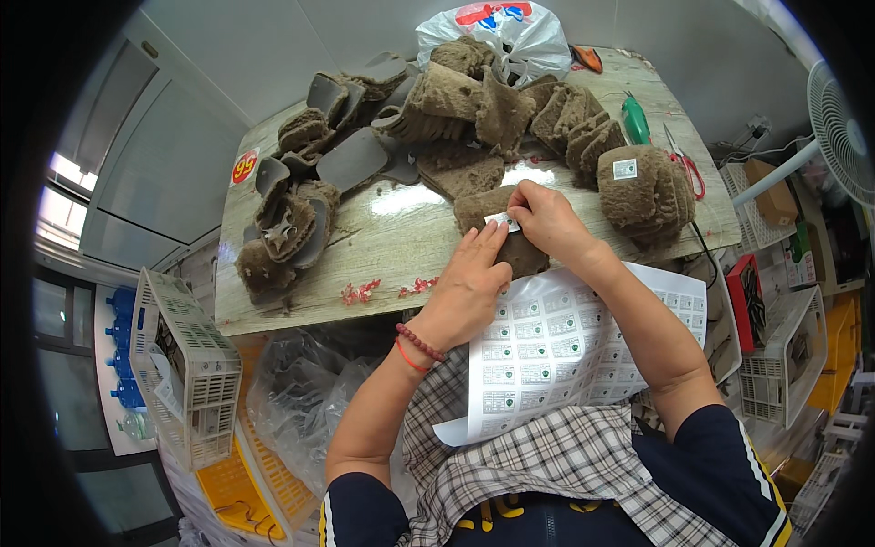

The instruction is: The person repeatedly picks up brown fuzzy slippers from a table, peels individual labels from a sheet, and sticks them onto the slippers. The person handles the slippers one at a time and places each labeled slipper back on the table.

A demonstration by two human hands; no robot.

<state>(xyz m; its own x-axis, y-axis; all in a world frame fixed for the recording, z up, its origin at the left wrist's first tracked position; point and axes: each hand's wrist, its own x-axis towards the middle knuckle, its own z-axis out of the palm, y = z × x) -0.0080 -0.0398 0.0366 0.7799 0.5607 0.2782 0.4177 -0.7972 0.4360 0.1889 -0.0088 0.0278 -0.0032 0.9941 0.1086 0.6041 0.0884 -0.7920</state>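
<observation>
1. Brown, shaggy material makes up the fuzzy piece (476, 211) under both hands; it lies at the near edge of the table (392, 251), right of the middle, and the hands cover much of it.
2. White and small, a label (499, 221) sits on top of that piece, between the fingertips of the two hands.
3. The right hand (550, 219) has thumb and forefinger brought together at the label's right end, pinching it, with the other fingers curled in.
4. The left hand (462, 296) is fairly open, its fingers stretched out side by side with their tips at the label's left end and the thumb apart; it presses and does not grip. A beaded bracelet (419, 342) and a thin red cord (411, 357) circle its wrist.
5. Rows of matching labels fill a white sheet (583, 342), which lies over the lap and the checked apron (556, 447) (its lower left corner curls up).
6. Right of the hands stands a brown stack (645, 208) with one label (625, 170) on its top piece; just beyond it lie red-handled scissors (685, 164) and a green tool (635, 121).
7. Farther back, more brown pieces (456, 96) are heaped in front of a white plastic bag (538, 41). Some pieces to the left show a smooth grey face (354, 159).
</observation>
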